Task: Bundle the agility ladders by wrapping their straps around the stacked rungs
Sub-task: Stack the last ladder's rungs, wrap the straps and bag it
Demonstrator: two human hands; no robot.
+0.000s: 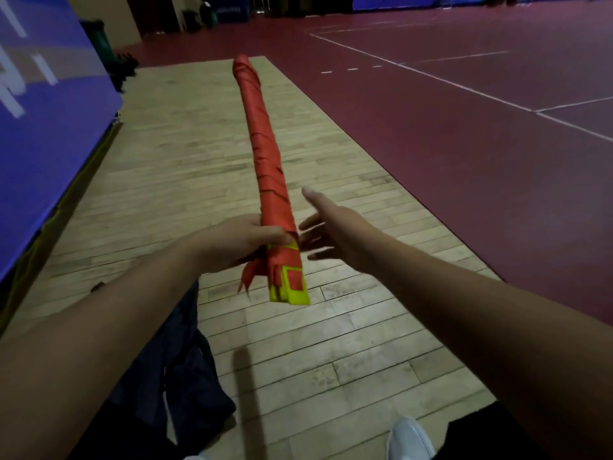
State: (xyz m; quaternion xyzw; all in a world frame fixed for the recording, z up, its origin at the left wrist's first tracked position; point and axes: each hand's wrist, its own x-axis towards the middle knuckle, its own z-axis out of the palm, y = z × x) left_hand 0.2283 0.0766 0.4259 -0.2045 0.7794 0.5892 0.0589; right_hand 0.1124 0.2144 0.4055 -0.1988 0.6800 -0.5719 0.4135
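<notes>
View: head camera
Bundle: long stack of yellow plastic rungs wound in red fabric straps [268,167], running from frame centre toward upper centre.
Near end: bare yellow rung tips [294,293] below centre; loose red strap tail [248,277] hanging just left of them.
Left hand [243,242]: clamped round the bundle just above the tips.
Right hand [331,227]: fingers spread and straight, gripping nothing, just right of the bundle.
Floor: pale wooden plank strip [172,167] beneath; dark red court surface [464,154] at right.
Lower left: dark blue cloth [185,370].
</notes>
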